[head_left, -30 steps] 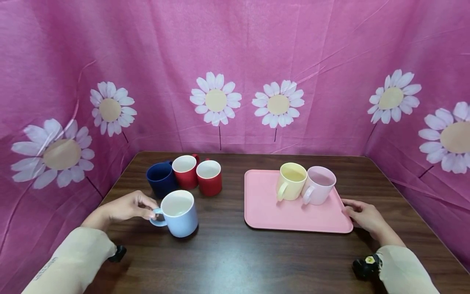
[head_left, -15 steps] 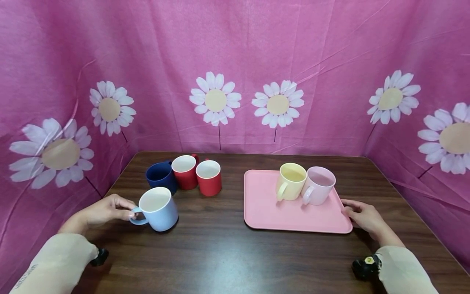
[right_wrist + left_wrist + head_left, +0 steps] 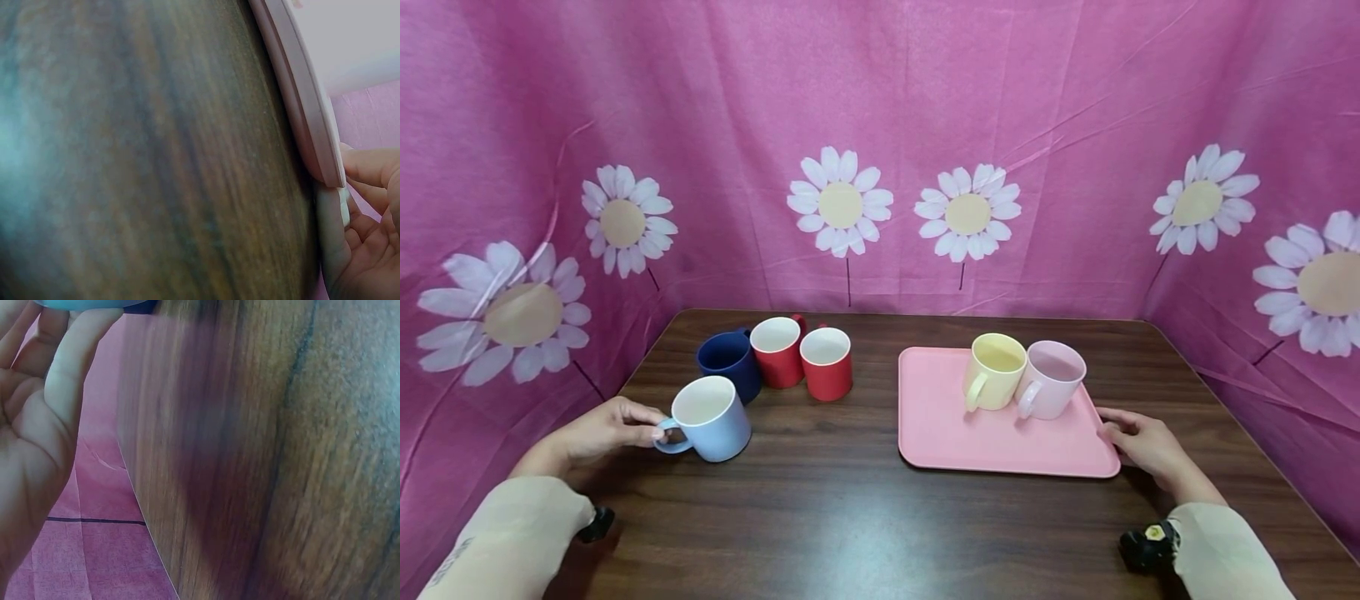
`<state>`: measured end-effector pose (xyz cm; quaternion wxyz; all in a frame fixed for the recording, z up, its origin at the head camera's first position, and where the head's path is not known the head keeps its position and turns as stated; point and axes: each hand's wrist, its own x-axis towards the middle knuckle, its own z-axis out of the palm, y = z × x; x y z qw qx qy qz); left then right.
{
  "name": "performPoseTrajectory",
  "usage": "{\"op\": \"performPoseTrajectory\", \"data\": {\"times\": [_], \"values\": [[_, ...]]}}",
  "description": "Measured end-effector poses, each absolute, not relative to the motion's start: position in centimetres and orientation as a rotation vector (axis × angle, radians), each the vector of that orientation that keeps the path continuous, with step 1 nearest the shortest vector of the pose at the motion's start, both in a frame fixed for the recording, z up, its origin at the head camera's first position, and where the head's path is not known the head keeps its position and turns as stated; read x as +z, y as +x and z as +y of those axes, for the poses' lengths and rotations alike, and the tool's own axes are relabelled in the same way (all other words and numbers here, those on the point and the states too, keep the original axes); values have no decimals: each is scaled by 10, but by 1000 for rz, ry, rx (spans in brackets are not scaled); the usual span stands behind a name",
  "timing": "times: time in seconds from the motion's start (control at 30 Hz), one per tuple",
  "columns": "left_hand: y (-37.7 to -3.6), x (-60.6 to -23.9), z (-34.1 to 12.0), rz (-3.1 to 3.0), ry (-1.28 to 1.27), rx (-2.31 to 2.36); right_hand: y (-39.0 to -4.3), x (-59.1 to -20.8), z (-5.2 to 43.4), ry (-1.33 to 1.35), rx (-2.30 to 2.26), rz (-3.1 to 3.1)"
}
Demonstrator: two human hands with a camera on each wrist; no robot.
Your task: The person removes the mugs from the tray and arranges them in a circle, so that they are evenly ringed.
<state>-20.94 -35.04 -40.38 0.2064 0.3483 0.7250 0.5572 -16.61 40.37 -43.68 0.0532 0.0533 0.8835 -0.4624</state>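
On the brown wooden table (image 3: 865, 517), the left hand (image 3: 602, 429) held the light blue mug (image 3: 711, 417) by its handle, fingers and thumb pinched round the loop. The mug stood upright just to the right of that hand, its open mouth showing a white inside. From the left wrist view only a sliver of the blue mug (image 3: 78, 304) showed at the top edge, with the fingers (image 3: 78, 359) reaching up to it and the table's edge running beside the palm.

Just beyond the left hand and the mug it held stood a dark blue mug (image 3: 727, 360), near the light blue one, though I could not tell whether they touched. To the right of it came two red mugs, one (image 3: 777, 350) set slightly farther back than the other (image 3: 827, 362), all three close together.

Across the table, the right hand (image 3: 1142, 442) rested at the near right corner of the pink tray (image 3: 947, 429), its fingers curled against the rim. The right wrist view showed the fingers (image 3: 369, 169) bent round the tray's edge (image 3: 300, 100) and the thumb beneath it. Left of that hand, on the tray's far side, a pale yellow mug (image 3: 995, 371) and a pale pink mug (image 3: 1051, 379) stood upright and touching, handles turned toward the person.
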Motion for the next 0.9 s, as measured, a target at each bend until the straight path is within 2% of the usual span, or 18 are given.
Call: {"op": "performPoseTrajectory", "data": {"times": [0.63, 0.9], "values": [[-217, -407, -353, 1955, 878, 1603, -167, -439, 404, 163, -1406, 2675], [-218, -398, -355, 2073, 750, 1503, -167, -441, 405, 176, -1416, 2670]]}}
